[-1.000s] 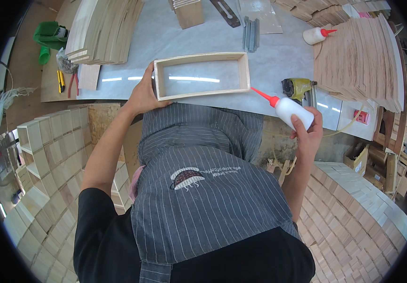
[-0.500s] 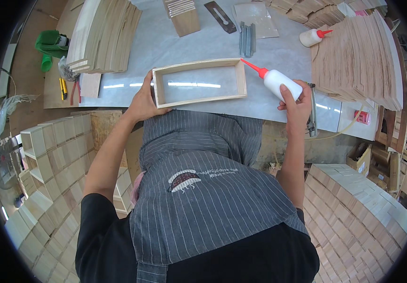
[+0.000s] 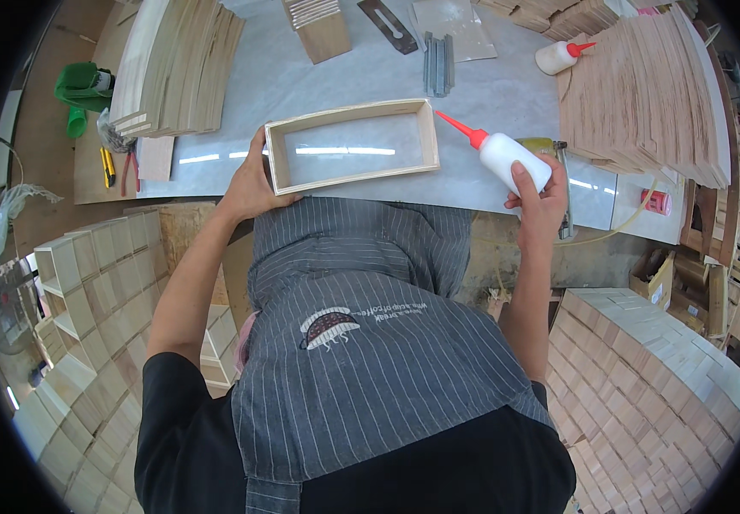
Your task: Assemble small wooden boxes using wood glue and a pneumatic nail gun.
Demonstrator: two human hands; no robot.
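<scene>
A rectangular wooden frame (image 3: 353, 181) of thin pale boards stands on the grey tabletop near its front edge. My left hand (image 3: 252, 184) grips the frame's left end, thumb and fingers around the corner. In my right hand (image 3: 538, 190) is a white glue bottle (image 3: 507, 157) with a red nozzle, tilted so that the tip points up and left. The tip is just right of the frame's far right corner, slightly apart from it. Through the frame the bare tabletop shows.
Stacked thin boards (image 3: 177, 68) rise at the back left, more boards (image 3: 644, 94) at the right. A second glue bottle (image 3: 558, 57), metal strips (image 3: 438, 64), a wooden block (image 3: 323, 38), a cutter (image 3: 108, 167) and a clamp (image 3: 565, 184) lie about. Wooden boxes (image 3: 95, 265) are piled at lower left.
The nozzle tip has moved off the frame's far right corner, leaving a small gap. The whole scene has shifted slightly left in view. My left hand still grips the frame.
</scene>
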